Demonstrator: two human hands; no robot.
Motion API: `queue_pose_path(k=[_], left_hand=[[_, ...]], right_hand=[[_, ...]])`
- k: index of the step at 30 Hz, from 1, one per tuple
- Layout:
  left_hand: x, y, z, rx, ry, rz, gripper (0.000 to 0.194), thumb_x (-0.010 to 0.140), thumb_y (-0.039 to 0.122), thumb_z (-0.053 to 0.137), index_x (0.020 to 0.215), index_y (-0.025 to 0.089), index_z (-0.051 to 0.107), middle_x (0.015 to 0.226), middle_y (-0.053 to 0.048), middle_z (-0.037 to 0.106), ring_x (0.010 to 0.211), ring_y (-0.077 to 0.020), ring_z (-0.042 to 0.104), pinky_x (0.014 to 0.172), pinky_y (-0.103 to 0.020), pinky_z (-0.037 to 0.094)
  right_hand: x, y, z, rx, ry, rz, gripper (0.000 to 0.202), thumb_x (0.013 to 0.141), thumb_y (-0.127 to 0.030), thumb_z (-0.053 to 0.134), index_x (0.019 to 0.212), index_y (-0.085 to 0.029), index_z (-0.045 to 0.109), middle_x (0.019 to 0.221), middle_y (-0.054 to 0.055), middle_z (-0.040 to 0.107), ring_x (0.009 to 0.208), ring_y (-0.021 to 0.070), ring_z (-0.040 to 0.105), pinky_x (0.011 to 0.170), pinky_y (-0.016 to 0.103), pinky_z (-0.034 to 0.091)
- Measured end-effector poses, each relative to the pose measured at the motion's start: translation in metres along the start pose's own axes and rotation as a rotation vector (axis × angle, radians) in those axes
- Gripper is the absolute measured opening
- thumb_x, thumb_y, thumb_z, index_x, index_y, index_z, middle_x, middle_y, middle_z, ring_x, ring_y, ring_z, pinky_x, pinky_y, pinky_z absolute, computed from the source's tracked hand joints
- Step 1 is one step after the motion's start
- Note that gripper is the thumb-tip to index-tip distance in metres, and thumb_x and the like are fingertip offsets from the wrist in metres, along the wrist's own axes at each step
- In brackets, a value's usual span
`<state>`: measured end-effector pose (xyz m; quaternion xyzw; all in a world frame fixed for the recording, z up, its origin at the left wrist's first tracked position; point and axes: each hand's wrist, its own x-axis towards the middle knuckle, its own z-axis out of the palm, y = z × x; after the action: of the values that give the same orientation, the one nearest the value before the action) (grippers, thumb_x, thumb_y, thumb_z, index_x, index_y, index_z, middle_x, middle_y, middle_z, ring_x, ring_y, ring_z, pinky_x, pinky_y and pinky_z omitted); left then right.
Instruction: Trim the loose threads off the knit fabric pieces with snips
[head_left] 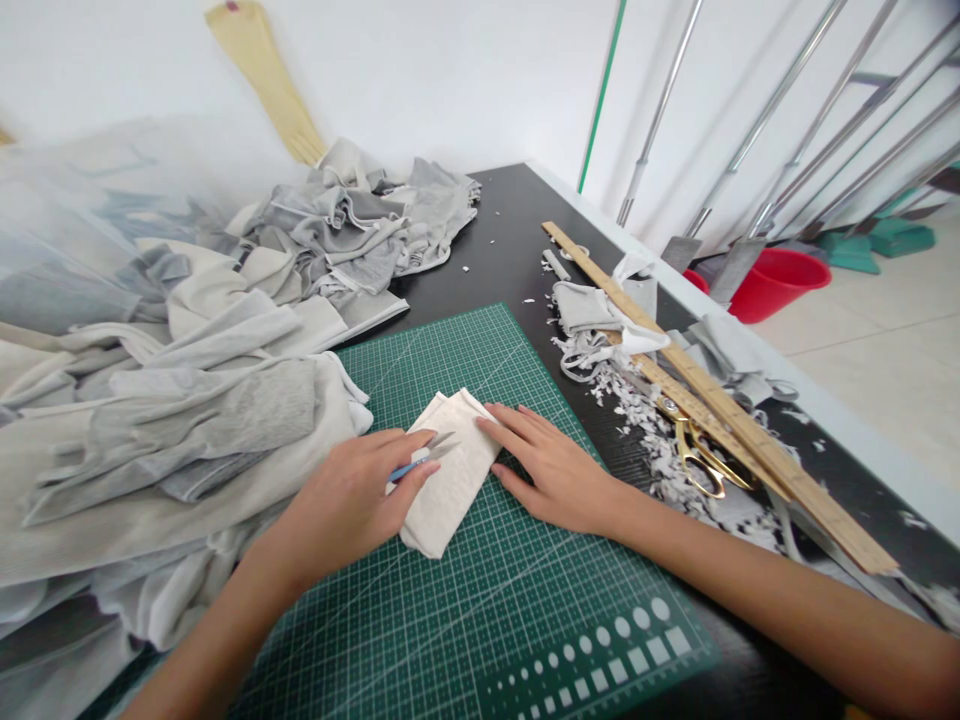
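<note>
A folded off-white piece of cloth (459, 470) lies slantwise on the green cutting mat (480, 600). My left hand (356, 490) is closed around small blue-handled thread snips (411, 468), whose metal blades point to the upper right over the cloth. Part of the snips is hidden by the fingers. My right hand (551, 465) rests at the cloth's right edge with its fingers stretched out; the index fingertip touches the cloth, and the thumb lies near the lower right edge.
A large heap of grey and cream fabric (225, 400) covers the left side. Wooden rulers (705, 400), gold-handled scissors (697, 460) and fabric scraps (630, 410) lie at right on the black table (517, 225). A red bucket (780, 280) stands on the floor beyond.
</note>
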<state>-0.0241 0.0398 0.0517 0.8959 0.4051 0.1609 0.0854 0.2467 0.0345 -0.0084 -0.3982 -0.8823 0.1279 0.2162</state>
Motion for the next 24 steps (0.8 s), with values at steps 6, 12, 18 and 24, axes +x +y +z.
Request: queue_pose_path(k=[6, 12, 18, 24], left_hand=[[-0.0028, 0.0038, -0.0034, 0.022, -0.033, 0.02, 0.024, 0.105, 0.026, 0.051, 0.121, 0.017, 0.067, 0.105, -0.006, 0.076, 0.086, -0.0211, 0.072, 0.073, -0.034, 0.054], [-0.0053, 0.0019, -0.0049, 0.021, -0.023, 0.007, 0.028, 0.104, 0.03, 0.055, 0.125, 0.015, 0.066, 0.11, -0.009, 0.075, 0.089, -0.022, 0.072, 0.073, -0.035, 0.055], [-0.0057, 0.0039, -0.0056, 0.017, 0.004, 0.009, 0.023, 0.104, 0.026, 0.053, 0.121, 0.017, 0.066, 0.105, -0.007, 0.076, 0.084, -0.0206, 0.072, 0.072, -0.034, 0.055], [-0.0045, 0.0044, -0.003, 0.05, -0.04, 0.027, 0.029, 0.105, 0.03, 0.051, 0.125, 0.015, 0.065, 0.111, -0.011, 0.075, 0.091, -0.0233, 0.072, 0.076, -0.035, 0.056]], right_hand=[[-0.0002, -0.0005, 0.0003, -0.013, -0.003, -0.003, 0.053, 0.102, -0.026, 0.049, 0.152, -0.012, 0.041, 0.158, 0.02, 0.045, 0.146, 0.0308, 0.045, 0.123, 0.057, 0.038], [-0.0005, -0.001, 0.0006, -0.01, 0.004, -0.003, 0.052, 0.103, -0.027, 0.049, 0.152, -0.013, 0.04, 0.158, 0.019, 0.045, 0.147, 0.0305, 0.045, 0.123, 0.057, 0.037], [-0.0007, -0.0002, 0.0002, -0.004, 0.004, -0.009, 0.053, 0.103, -0.027, 0.048, 0.153, -0.013, 0.04, 0.159, 0.019, 0.044, 0.147, 0.0307, 0.044, 0.123, 0.057, 0.038], [-0.0001, 0.0002, 0.0001, 0.008, 0.009, 0.0, 0.053, 0.102, -0.027, 0.049, 0.153, -0.015, 0.04, 0.158, 0.02, 0.046, 0.147, 0.0306, 0.045, 0.122, 0.058, 0.038]])
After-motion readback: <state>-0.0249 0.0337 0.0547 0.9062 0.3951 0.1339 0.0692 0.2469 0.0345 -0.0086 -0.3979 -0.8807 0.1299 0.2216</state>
